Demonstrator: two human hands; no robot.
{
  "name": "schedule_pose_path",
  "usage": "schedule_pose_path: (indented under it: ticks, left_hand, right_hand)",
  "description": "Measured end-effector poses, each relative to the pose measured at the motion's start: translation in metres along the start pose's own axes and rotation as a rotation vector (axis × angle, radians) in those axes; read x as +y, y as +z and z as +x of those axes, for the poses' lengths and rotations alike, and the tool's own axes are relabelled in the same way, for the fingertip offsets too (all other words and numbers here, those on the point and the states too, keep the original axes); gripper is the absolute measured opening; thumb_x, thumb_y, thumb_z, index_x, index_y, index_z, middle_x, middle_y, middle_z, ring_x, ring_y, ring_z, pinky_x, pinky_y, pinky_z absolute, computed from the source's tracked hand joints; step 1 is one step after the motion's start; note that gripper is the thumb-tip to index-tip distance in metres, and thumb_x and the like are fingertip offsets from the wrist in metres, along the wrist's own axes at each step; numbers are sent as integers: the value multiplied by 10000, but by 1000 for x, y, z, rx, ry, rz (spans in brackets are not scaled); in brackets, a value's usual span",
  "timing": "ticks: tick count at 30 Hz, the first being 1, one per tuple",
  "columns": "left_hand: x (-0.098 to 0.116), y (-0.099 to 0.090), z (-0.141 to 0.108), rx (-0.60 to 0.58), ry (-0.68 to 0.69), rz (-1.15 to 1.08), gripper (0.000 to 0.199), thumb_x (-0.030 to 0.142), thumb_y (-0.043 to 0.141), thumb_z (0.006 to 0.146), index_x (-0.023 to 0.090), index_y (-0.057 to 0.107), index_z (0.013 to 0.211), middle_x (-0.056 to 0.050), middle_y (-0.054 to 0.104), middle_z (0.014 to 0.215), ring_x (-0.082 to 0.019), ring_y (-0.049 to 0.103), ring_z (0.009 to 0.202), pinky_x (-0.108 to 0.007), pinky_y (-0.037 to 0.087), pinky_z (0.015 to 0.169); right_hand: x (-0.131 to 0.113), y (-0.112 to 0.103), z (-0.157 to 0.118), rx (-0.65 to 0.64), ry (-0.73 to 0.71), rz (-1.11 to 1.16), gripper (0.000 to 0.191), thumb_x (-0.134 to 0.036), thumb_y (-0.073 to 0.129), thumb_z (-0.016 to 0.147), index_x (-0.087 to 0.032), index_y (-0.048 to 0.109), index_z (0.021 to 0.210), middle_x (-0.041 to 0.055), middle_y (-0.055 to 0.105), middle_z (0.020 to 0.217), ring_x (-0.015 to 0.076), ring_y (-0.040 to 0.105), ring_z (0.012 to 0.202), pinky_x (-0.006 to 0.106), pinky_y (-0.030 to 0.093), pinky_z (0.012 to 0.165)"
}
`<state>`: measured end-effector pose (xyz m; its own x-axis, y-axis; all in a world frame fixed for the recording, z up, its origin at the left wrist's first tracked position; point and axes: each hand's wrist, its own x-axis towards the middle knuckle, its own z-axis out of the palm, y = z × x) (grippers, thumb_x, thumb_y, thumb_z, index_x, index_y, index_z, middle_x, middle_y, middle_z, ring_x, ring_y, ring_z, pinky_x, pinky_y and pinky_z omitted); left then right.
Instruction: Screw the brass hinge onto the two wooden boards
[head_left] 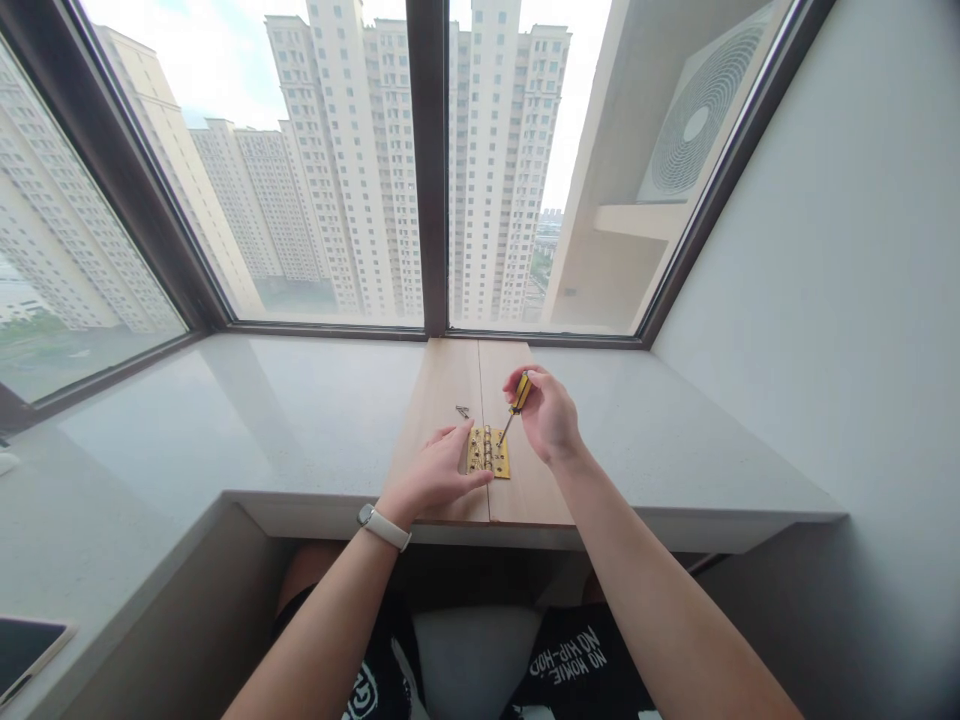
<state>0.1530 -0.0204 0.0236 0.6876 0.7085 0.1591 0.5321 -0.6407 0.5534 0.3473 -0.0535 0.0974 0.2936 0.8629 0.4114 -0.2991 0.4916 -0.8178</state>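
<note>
A brass hinge point(502, 462) lies flat across the seam between two pale wooden boards point(450, 375). My right hand point(551, 415) is closed around the yellow and black handle of a screwdriver point(520, 393). Its shaft slants down to the left, with the tip at the hinge's right leaf. My left hand point(439, 470) rests at the hinge's left side, thumb and fingers spread around its edges, pressing on it rather than gripping it. Just beyond the left fingertips, a few small screws point(463, 411) lie on the left board.
The boards rest on a white countertop point(330, 420) below a dark-framed window point(431, 200). A wall point(810, 250) rises at the right. A dark-screened device point(30, 650) sits at the lower left. My legs are beneath the counter's front edge.
</note>
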Motion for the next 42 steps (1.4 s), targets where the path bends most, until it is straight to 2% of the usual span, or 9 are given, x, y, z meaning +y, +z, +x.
schedule_pose_path:
  ticks: [7, 17, 22, 26, 28, 31, 36, 39, 42]
  left_hand:
    - [-2, -5, 15, -54, 2, 15, 1063, 704, 697, 752, 215, 291, 1604, -116, 499, 1526, -367, 336, 1451, -489, 341, 1174]
    - [-5, 2, 14, -6, 34, 48, 962, 675, 686, 789, 232, 347, 1573, -111, 494, 1531, -360, 349, 1449, -486, 334, 1176]
    - [-4, 1, 13, 1, 34, 56, 954, 698, 669, 793, 235, 352, 1564, -114, 502, 1521, -369, 353, 1444, -489, 341, 1166]
    - [-3, 1, 12, 10, 39, 60, 940, 693, 664, 801, 238, 352, 1561, -103, 506, 1517, -368, 356, 1434, -483, 347, 1160]
    - [-3, 1, 11, 17, 41, 63, 930, 694, 658, 805, 242, 355, 1559, -103, 514, 1507, -366, 363, 1429, -481, 350, 1157]
    - [-2, 1, 10, 19, 42, 64, 923, 697, 658, 802, 242, 367, 1552, -111, 523, 1497, -365, 367, 1428, -485, 354, 1152]
    - [-1, -1, 10, 23, 33, 53, 928, 689, 673, 787, 250, 377, 1549, -113, 536, 1484, -366, 368, 1432, -487, 351, 1153]
    - [-1, -1, 10, 20, 32, 45, 936, 685, 676, 784, 243, 377, 1553, -115, 538, 1481, -367, 367, 1433, -486, 351, 1154]
    - [-2, -1, 11, 15, 29, 49, 947, 687, 676, 782, 235, 370, 1556, -117, 534, 1485, -370, 365, 1433, -483, 351, 1155]
  right_hand:
    - [2, 0, 2, 7, 5, 0, 208, -310, 537, 888, -202, 705, 832, 38, 671, 793, 160, 570, 683, 304, 463, 649]
    - [8, 3, -6, 134, -51, -47, 210, -420, 676, 902, -210, 669, 887, 27, 699, 861, 156, 653, 782, 326, 531, 796]
    - [9, 3, -7, 203, -67, -66, 281, -423, 771, 847, -223, 577, 883, 11, 711, 827, 152, 663, 738, 324, 519, 763]
    - [6, 6, -5, 131, -62, -73, 252, -406, 748, 860, -245, 556, 871, -23, 685, 757, 119, 558, 623, 274, 457, 645]
    - [4, 7, -5, 73, -53, -71, 195, -434, 672, 909, -250, 609, 909, -15, 677, 755, 124, 527, 613, 277, 439, 624]
    - [3, 7, -6, 34, -52, -48, 244, -439, 573, 954, -227, 688, 915, 21, 670, 788, 141, 538, 652, 297, 452, 645]
    - [8, 3, -8, 208, -98, -3, 174, -391, 694, 892, -228, 652, 849, 17, 668, 857, 143, 602, 759, 306, 496, 756]
    - [9, 0, -9, 321, -94, 4, 259, -361, 808, 802, -229, 589, 838, 12, 685, 882, 140, 632, 766, 308, 502, 766]
    - [8, -2, -10, 296, -92, 16, 283, -346, 818, 790, -240, 559, 835, -12, 668, 821, 121, 591, 673, 293, 486, 700]
